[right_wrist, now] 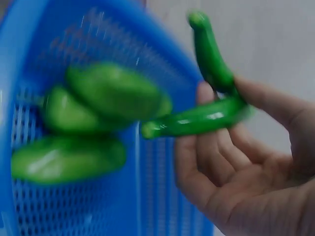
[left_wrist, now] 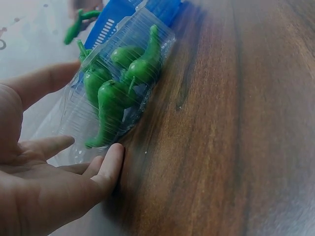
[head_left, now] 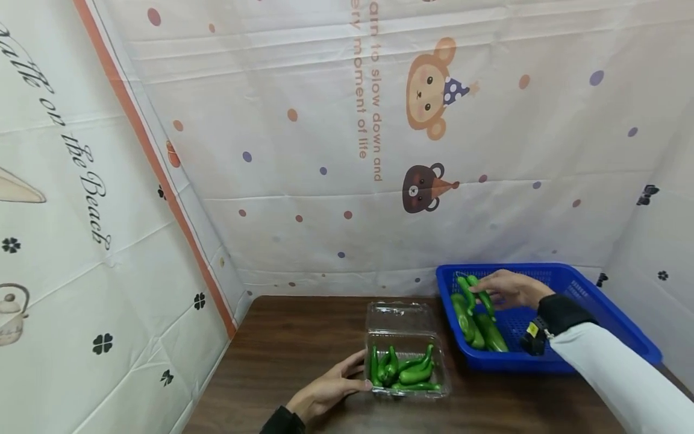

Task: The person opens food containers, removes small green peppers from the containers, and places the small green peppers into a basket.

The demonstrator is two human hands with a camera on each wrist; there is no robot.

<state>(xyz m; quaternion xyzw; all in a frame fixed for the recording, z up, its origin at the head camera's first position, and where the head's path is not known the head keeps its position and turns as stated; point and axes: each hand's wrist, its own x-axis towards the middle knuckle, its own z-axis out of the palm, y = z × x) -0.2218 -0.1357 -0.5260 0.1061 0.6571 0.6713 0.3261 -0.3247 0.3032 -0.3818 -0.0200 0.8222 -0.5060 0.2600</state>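
My right hand (head_left: 506,288) pinches two slim green peppers (right_wrist: 209,118) between thumb and fingers, over the left part of a blue plastic basket (head_left: 520,363). Below them, several thicker green vegetables (right_wrist: 69,158) lie against the basket's left side. On the brown table stands a clear plastic box (head_left: 402,319), its lid folded back, with several green peppers (head_left: 416,375) inside. At the box's left side rests my left hand (head_left: 329,389), the fingers fairly straight and spread along the wall. In the left wrist view its thumb (left_wrist: 51,81) reaches the upper rim.
The basket stands at the right of the wooden table (head_left: 282,337), close to the box. A printed cloth (head_left: 303,181) hangs as a wall behind the table, and further cloth closes off the left and right sides.
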